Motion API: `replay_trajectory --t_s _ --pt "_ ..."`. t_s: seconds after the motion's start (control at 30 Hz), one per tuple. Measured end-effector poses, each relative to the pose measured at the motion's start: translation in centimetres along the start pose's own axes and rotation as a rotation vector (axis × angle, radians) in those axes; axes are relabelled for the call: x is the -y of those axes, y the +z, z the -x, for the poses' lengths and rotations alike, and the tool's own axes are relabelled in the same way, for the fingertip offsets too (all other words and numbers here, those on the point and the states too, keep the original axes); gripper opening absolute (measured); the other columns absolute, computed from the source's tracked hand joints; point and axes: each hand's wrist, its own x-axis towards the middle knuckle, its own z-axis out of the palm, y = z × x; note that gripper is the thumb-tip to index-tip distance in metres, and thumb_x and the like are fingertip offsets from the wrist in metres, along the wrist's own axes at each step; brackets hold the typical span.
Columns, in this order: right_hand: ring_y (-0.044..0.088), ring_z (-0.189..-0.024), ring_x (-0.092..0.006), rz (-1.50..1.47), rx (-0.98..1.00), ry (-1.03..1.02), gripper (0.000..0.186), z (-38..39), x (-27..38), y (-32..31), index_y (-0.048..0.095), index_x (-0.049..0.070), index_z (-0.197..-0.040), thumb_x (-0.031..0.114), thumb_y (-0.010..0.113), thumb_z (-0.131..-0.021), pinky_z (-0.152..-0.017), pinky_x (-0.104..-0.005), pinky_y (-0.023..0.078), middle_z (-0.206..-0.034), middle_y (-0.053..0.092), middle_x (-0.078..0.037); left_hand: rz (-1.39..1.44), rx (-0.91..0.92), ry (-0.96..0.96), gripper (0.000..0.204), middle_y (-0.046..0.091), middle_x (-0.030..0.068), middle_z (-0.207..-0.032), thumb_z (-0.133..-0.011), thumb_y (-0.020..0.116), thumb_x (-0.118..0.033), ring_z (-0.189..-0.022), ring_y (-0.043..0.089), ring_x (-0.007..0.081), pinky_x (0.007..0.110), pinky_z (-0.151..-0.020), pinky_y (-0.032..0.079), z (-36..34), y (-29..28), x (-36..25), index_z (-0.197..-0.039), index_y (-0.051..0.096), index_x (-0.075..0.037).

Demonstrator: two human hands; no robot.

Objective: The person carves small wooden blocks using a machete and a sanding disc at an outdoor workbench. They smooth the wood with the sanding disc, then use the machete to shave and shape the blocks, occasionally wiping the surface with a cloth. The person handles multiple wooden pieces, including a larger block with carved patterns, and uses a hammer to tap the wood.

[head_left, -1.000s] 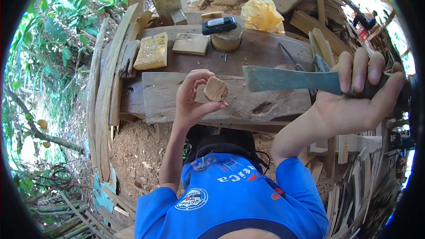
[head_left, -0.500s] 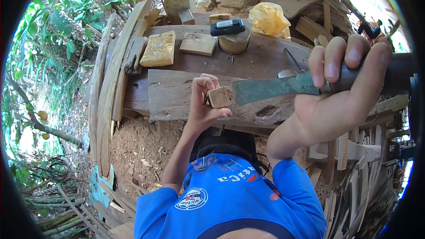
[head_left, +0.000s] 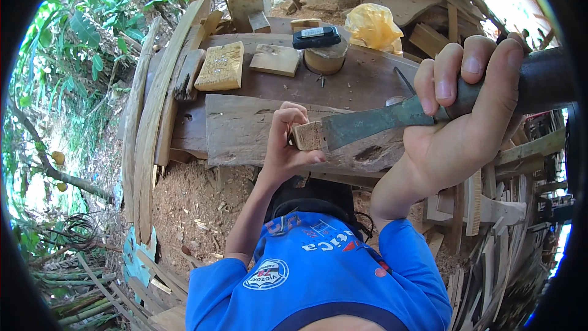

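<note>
My right hand (head_left: 468, 107) is wrapped around the dark handle of a wide chisel (head_left: 367, 126), whose greenish-grey blade flares toward its tip. That blade reaches left, and its edge is against or just beside the right side of a small wood block (head_left: 308, 136); exact contact cannot be made out. Fingers and thumb of my left hand (head_left: 283, 144) are closed around the block from the left. Beneath both hands lies a weathered plank (head_left: 237, 130) with a dark hollow in its right part. The block's lower end is hidden.
On the brown table (head_left: 349, 86) beyond the plank are a yellowish wood block (head_left: 220, 66), a flat wood piece (head_left: 275, 60), and a dark device (head_left: 315, 37) on a round wooden block (head_left: 325, 59). A yellow plastic bag (head_left: 373, 27) sits behind. Long wood strips (head_left: 160, 92) lean at the left.
My right hand has shifted slightly left and the chisel's handle end has risen, so the blade slants more. My left hand and the block have moved a little to the right.
</note>
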Motion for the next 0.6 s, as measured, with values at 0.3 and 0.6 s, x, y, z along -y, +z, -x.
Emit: replay_trajectory --t_s 0.3,0.6 --pt "0.037 -0.046 -0.0058 -0.089 -0.02 0.053 0.012 0.3 0.0 0.6 0.05 0.012 -0.088 0.022 0.058 -0.088 -0.039 -0.0195 0.027 -0.068 0.043 0.002 0.008 -0.042 0.009 0.069 0.041 0.0084 -0.095 -0.059 0.082 -0.039 -0.086 0.042 0.0163 0.028 -0.077 0.036 -0.1 0.2 -0.1 -0.102 0.039 -0.005" --pt "0.038 -0.041 -0.0074 0.192 -0.046 -0.19 0.016 0.2 -0.7 2.7 0.051 0.006 -0.093 0.007 0.061 -0.081 -0.036 -0.0205 0.026 -0.062 0.044 -0.001 0.011 -0.446 0.102 0.034 0.042 0.0077 -0.085 -0.075 0.069 -0.022 -0.072 0.042 0.0127 0.025 -0.064 0.037 -0.9 3.5 0.2 -0.087 0.044 -0.003"
